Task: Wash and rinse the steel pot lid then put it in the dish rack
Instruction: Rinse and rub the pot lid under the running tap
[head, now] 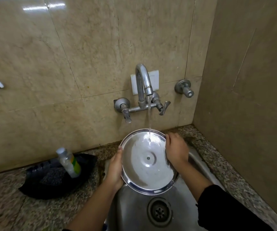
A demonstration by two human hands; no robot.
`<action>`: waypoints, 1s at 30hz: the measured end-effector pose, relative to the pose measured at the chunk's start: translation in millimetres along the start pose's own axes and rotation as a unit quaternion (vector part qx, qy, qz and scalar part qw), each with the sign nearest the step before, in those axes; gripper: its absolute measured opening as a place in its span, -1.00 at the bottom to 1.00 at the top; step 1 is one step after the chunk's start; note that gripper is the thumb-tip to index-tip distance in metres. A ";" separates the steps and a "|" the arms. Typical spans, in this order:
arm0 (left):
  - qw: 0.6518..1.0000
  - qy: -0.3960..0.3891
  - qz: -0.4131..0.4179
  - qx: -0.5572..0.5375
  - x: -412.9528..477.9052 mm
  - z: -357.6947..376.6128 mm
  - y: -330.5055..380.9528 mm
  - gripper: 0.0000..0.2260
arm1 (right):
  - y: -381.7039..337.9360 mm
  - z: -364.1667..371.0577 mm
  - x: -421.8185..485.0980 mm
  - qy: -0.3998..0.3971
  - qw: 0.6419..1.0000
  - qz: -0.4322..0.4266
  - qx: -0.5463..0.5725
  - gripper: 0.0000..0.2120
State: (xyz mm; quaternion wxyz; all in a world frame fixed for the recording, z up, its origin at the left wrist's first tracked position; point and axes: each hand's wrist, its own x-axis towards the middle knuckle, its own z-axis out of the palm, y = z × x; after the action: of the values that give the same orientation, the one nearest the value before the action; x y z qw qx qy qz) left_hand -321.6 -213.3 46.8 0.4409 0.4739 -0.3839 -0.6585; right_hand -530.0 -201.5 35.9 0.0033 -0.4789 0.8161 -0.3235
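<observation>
tiled wall (84,55) in beige fills the upper part of the view, meeting a second wall at the right in a corner. speckled granite counter (9,197) runs along the wall's foot and wraps the right corner. steel sink (134,212) is set into the counter at the bottom centre, its round drain (159,211) near the front. black plastic bag (54,177) lies crumpled on the counter just left of the sink, and a clear bottle with a green and yellow label (69,162) leans tilted on it. wall-mounted tap (143,90) with two lever handles pours a thin stream of water (149,120).

steel pot lid (148,161) is held above the sink's back edge, underside up and tilted toward the camera, with the stream striking its far part. left hand (115,169) clasps the lid's left rim, thumb over the edge. right hand (176,150), in a dark sleeve, curls over the right rim, fingers closed on it. small separate valve (184,88) sticks out of the wall to the right of the tap.
</observation>
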 end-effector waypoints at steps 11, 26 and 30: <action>0.997 0.048 -0.019 -0.057 0.6 20.0 1.4 -0.62 | -26.9 12.2 -68.2 -0.238 0.892 -0.381 -0.045 -0.42; 0.996 0.071 -0.006 -0.055 7.0 19.0 -2.3 -0.60 | -20.3 6.9 -60.1 -0.236 0.873 -0.422 -0.057 -0.40; 0.994 0.110 0.001 0.005 13.2 3.3 -8.9 -0.59 | 25.4 4.4 -42.4 -0.182 0.931 -0.287 -0.133 -0.33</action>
State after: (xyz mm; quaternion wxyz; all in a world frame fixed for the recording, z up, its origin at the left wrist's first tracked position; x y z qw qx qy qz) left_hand -328.8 -222.7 35.6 0.4789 0.5453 -0.3371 -0.5997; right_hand -525.4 -162.2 6.0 -0.0052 -0.7394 0.6648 -0.1066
